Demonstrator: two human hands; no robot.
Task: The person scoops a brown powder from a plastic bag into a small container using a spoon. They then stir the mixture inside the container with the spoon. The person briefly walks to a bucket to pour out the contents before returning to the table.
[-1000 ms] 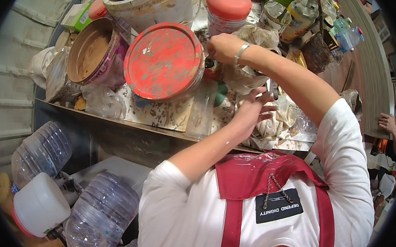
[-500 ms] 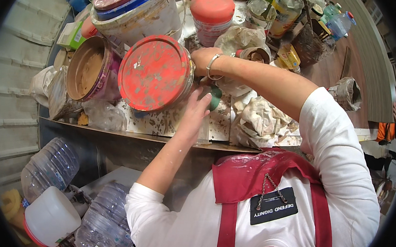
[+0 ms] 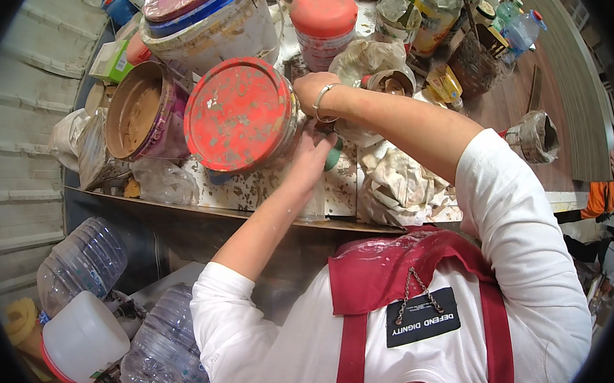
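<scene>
Lying right of the red-lidded bucket (image 3: 235,115), the right hand (image 3: 312,94) is beyond the left hand (image 3: 313,151), grips impossible to tell.

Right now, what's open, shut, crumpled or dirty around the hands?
Red-lidded bucket: shut, lid smeared.
Red-topped jar: shut.
Purple tub: open, brown inside.
Pale wad: crumpled, stained.
Right hand: curled beside the bucket.
Left hand: reaching beside the bucket, some fingers hidden.

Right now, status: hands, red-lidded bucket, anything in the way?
Right hand and left hand close together beside red-lidded bucket. Fingers' grip hidden. Crumpled plastic bag close to right hand.
</scene>
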